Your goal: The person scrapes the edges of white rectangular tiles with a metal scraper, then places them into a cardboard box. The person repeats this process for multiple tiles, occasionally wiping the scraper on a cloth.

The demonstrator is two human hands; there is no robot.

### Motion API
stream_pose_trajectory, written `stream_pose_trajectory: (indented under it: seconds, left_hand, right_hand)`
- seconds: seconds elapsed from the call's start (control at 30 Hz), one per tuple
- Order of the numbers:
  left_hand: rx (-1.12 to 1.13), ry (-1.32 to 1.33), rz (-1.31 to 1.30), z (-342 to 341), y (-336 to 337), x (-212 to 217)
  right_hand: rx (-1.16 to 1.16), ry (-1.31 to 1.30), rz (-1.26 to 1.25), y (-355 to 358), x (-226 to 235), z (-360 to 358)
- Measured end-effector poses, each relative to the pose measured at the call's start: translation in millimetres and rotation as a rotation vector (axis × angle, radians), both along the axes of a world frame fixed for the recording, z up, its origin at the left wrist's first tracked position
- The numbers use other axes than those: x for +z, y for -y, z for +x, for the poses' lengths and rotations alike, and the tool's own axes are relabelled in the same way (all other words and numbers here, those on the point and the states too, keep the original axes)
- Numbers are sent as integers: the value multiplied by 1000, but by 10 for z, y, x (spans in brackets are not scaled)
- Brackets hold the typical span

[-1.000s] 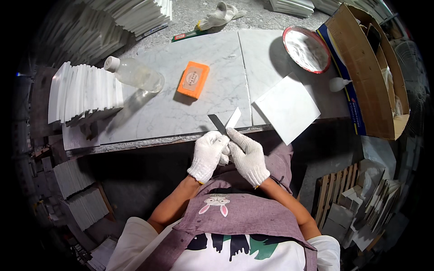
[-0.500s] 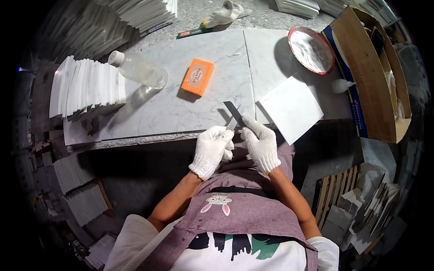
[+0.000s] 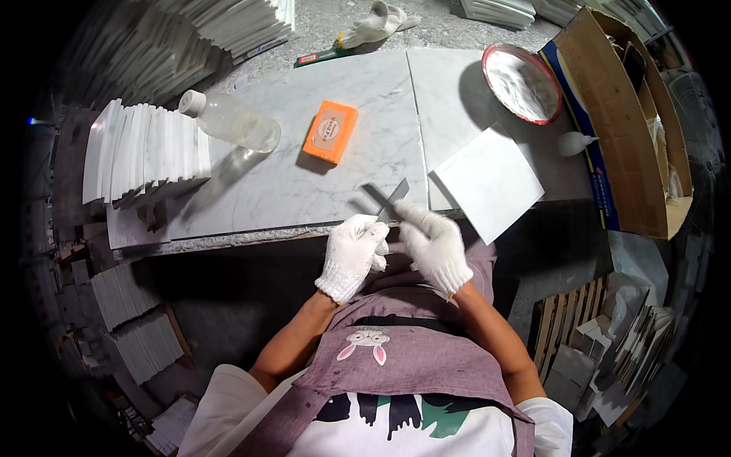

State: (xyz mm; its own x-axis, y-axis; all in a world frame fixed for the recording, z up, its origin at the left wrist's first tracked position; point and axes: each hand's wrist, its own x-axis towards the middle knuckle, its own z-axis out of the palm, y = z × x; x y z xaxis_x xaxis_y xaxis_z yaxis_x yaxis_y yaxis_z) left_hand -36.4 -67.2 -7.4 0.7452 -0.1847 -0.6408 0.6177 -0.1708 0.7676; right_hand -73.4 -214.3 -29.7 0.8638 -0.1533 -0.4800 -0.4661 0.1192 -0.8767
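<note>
Both my hands wear white knitted gloves and meet just in front of the bench edge. My left hand [image 3: 350,257] is closed on a thin grey metal blade [image 3: 400,190] that points up and to the right. My right hand [image 3: 434,245] grips a dark flat strip [image 3: 375,193], blurred by motion, pointing up and to the left. Blade and strip cross above my fingers; whether they touch I cannot tell. Beyond them lies an orange hand pad [image 3: 330,134] with a pale label. A white square tile [image 3: 493,184] sits to the right, one corner past the bench edge.
A marble-patterned bench [image 3: 304,194] bears a clear plastic bottle [image 3: 247,128], a row of white tiles [image 3: 148,152], and a red-rimmed bowl [image 3: 521,85] of white material. Right of these stand a small white nozzle bottle [image 3: 572,144] and a cardboard box [image 3: 601,99]. Gloves [image 3: 378,23] lie at the back.
My right hand has shifted slightly left and up, swinging the dark strip leftward across the blade. The grey blade now shows longer and leans further right. My left hand has barely moved.
</note>
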Motion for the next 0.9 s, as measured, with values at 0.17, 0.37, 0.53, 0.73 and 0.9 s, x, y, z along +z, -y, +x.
stream_pose_trajectory:
  seconds: [0.17, 0.37, 0.53, 0.73, 0.9]
  left_hand:
    - [-14, -7, 20, 15, -22, -24]
    - [-24, 18, 18, 5, -25, 3]
    - [7, -30, 7, 15, -21, 7]
    - [0, -8, -7, 16, -68, -58]
    - [-20, 26, -3, 26, -39, -21]
  right_hand:
    - [157, 196, -271, -72, 31, -85]
    - [29, 109, -85, -9, -172, -12]
    - [23, -5, 0, 28, 34, 52]
    - [147, 233, -301, -91, 131, 8]
    - [-16, -65, -4, 20, 233, 53]
